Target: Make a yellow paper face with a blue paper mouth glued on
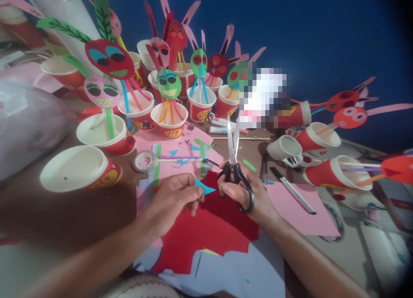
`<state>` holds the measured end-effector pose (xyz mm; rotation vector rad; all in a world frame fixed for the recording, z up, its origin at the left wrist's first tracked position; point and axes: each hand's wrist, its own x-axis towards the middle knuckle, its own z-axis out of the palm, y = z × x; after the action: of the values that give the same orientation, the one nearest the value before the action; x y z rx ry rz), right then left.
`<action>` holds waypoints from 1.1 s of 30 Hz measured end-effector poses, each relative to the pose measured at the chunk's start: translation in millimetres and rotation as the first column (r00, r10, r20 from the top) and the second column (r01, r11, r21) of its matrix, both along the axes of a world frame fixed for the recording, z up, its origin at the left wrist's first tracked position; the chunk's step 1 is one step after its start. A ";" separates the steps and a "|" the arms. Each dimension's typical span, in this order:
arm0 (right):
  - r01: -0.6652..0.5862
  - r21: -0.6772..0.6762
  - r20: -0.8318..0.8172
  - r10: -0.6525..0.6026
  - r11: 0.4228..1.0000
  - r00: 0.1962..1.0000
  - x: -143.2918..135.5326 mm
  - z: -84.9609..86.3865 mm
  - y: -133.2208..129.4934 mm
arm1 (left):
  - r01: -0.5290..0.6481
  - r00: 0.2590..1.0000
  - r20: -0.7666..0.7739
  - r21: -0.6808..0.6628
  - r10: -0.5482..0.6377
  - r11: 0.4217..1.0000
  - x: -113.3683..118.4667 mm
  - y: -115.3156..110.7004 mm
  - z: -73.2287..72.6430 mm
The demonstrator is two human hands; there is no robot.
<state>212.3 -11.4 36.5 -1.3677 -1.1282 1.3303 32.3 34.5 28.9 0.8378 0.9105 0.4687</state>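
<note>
Paper-cutting in hand, prob. between snips.
Cups (pixel 169 125) w/ paper faces crowd far side, L & R too, but stand clear of the work. Red sheet (pixel 213 233) lies near, under both hands. R hand (pixel 260 199) grips scissors (pixel 232 157), digits in loops, blades slightly parted, pointing far. Marker (pixel 293 191) at R. L hand (pixel 179 192) pinches blue bit (pixel 205 187), thumb closed vs. fingers, just L of scissors. Next snip prob. calls for turning blades to bit's edge; L fingertips (pixel 199 190) are what's in the way.
</note>
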 end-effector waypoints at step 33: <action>-0.014 -0.016 0.041 0.015 1.000 0.999 -17.5 -7.2 -8.4 | -0.042 0.997 -0.059 0.028 0.044 0.999 3.0 -0.3 -2.5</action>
<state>194.7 -19.8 29.2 -1.4061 -1.1596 1.3290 35.2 34.2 26.3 0.8615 0.9806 0.4966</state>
